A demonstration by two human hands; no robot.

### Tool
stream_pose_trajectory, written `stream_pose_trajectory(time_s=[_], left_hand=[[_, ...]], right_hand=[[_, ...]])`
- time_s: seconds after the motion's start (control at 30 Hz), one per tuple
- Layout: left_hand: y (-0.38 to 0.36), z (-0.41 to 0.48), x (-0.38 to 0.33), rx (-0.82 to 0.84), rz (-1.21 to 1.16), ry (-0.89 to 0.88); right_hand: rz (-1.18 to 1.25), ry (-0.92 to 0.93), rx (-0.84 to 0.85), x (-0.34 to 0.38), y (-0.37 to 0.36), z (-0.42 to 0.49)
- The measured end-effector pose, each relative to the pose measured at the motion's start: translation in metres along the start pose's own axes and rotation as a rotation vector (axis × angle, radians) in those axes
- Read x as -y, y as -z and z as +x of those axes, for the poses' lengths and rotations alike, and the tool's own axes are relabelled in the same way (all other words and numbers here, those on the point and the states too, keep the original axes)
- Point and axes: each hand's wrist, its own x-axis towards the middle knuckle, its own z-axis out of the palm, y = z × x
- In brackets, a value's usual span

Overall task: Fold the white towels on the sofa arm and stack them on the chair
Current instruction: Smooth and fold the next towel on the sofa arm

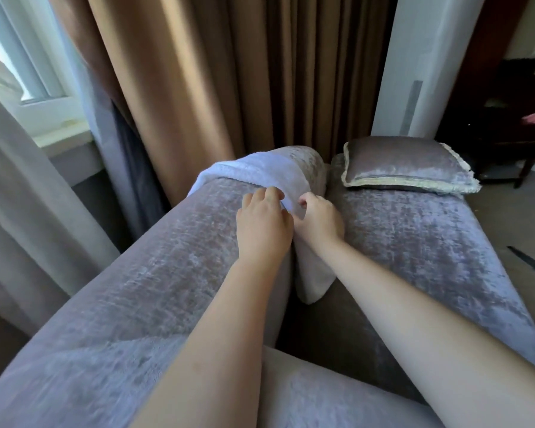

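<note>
Early stage: white terry towel (260, 168) not yet folded, draped across far end of grey velvet sofa arm (167, 248), one tail hanging down arm's inner side toward seat. No folded stack visible (chair not identifiable in view). Left hand (261, 219) fingers curled on towel's near edge; right hand (318, 219) pinches same edge just beside. Towel looks thick, soft, rumpled. Folding and stacking likely all remain.

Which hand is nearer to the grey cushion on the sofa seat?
Right. The right hand, holding the white towel, is to the left of the cushion; the left hand lies beside it, farther left still.
</note>
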Motion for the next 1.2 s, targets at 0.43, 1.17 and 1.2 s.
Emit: stream_pose_trajectory(time_s=[0.43,1.17,1.2], left_hand=[[-0.005,0.002,0.008,-0.019,0.042,-0.068],[0.097,-0.026,-0.054,0.064,0.204,-0.316],[0.109,-0.028,-0.06,0.038,0.167,-0.325]], right_hand=[[-0.21,0.071,0.006,-0.021,-0.012,-0.006],[-0.191,0.049,0.172,-0.065,0.286,-0.147],[-0.203,0.035,0.148,-0.061,0.297,-0.152]])
